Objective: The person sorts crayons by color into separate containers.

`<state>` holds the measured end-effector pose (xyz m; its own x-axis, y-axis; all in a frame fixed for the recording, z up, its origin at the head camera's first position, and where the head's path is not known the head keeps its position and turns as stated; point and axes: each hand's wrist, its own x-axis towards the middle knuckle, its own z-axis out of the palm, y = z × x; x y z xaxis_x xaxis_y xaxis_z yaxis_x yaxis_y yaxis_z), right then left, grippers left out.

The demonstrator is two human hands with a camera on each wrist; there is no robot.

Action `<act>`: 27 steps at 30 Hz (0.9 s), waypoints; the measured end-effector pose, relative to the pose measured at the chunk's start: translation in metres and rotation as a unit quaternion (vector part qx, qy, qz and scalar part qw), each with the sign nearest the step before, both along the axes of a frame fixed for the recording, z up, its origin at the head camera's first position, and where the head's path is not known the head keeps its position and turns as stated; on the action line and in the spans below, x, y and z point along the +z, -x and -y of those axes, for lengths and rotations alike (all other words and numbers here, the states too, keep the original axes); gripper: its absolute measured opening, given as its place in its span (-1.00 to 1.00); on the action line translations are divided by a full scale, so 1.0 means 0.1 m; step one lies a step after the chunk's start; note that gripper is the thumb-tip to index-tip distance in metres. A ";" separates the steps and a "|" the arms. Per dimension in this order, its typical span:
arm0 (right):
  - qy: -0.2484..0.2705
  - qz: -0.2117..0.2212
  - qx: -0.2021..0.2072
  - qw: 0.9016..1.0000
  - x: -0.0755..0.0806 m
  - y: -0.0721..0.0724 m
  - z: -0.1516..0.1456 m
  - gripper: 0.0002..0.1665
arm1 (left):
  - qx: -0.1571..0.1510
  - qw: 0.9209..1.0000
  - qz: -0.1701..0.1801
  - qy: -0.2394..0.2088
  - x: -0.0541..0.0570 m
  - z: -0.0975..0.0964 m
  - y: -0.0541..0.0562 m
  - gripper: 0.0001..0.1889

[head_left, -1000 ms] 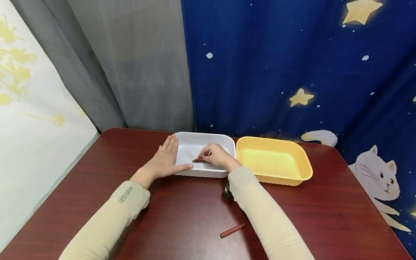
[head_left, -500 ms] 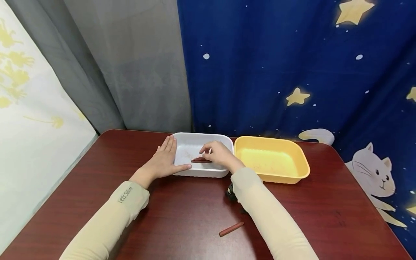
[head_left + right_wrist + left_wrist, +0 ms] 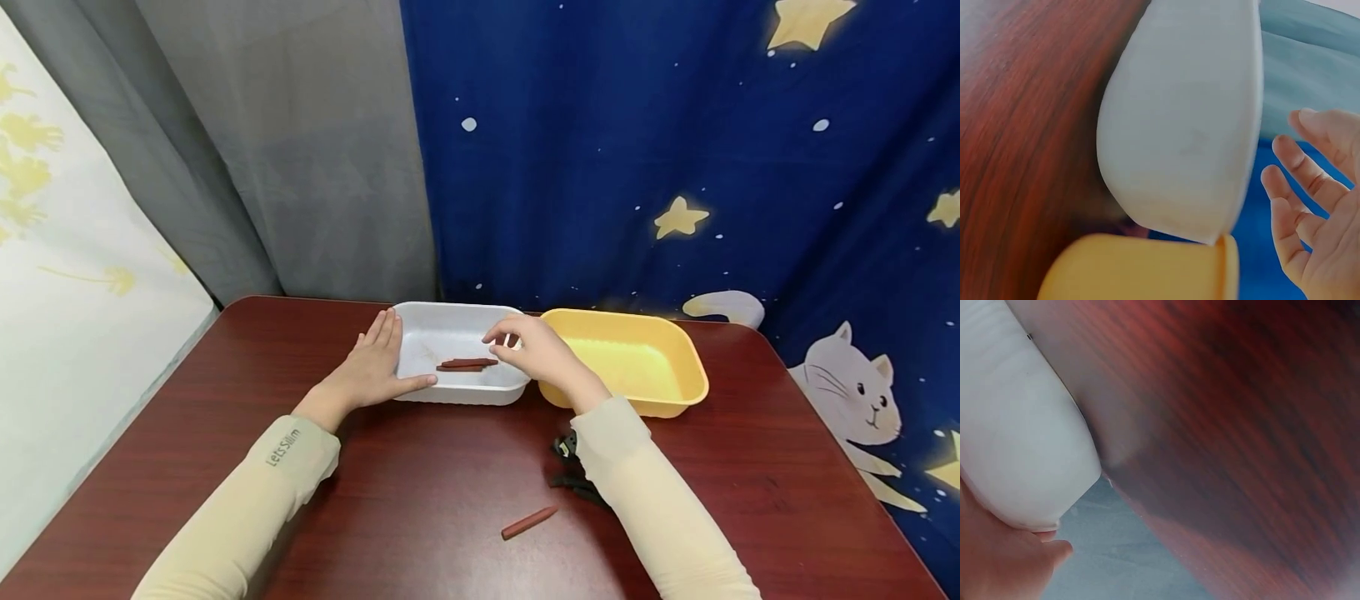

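Note:
A white plastic bin [image 3: 465, 396] stands at the back of the table, with several brown crayons [image 3: 468, 365] lying together on its floor. My left hand [image 3: 366, 367] rests against its left end, fingers straight along the rim and thumb reaching over the front edge. In the left wrist view this hand [image 3: 1004, 565] shows beside the bin's outer wall. Above the bin's right end hovers my right hand [image 3: 542, 354], fingers loosely bent and parted, with nothing between them. The right wrist view shows that hand [image 3: 1319, 206] just off the rim.
A yellow bin [image 3: 670, 408] adjoins the white one on the right; no objects show inside it. One more brown crayon [image 3: 529, 522] lies on the dark red table [image 3: 420, 492] nearer to me. Grey and blue curtains [image 3: 570, 167] hang right behind the table's back edge.
My right hand has let go of the crayons in the white bin, lifted and moved right toward the bin's right end. The left hand stays on the rim.

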<state>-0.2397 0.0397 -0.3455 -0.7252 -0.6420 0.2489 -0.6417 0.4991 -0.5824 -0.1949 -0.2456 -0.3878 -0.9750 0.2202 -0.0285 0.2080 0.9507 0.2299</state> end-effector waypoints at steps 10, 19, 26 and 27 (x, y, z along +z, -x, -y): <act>-0.006 -0.021 0.020 1.000 0.01 -0.34 -0.22 -0.82 | -0.006 1.000 -0.002 -0.004 -0.01 0.00 -0.01 0.29; -0.066 -0.057 0.079 0.993 -0.13 -0.72 -0.37 -0.81 | -0.005 1.000 0.002 -0.006 -0.02 0.00 -0.02 0.28; -0.122 -0.052 0.110 0.985 -0.25 -0.94 -0.48 -0.80 | -0.006 1.000 0.006 -0.011 0.00 0.00 0.01 0.29; -0.127 -0.049 0.114 0.984 -0.26 -0.96 -0.50 -0.80 | -0.006 1.000 0.006 -0.011 0.00 0.00 0.01 0.29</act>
<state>-0.1433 0.0893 -0.3716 -0.5352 -0.8360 0.1207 -0.8009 0.4569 -0.3869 -0.1961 -0.2456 -0.3875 -0.9718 0.2330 -0.0358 0.2166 0.9427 0.2538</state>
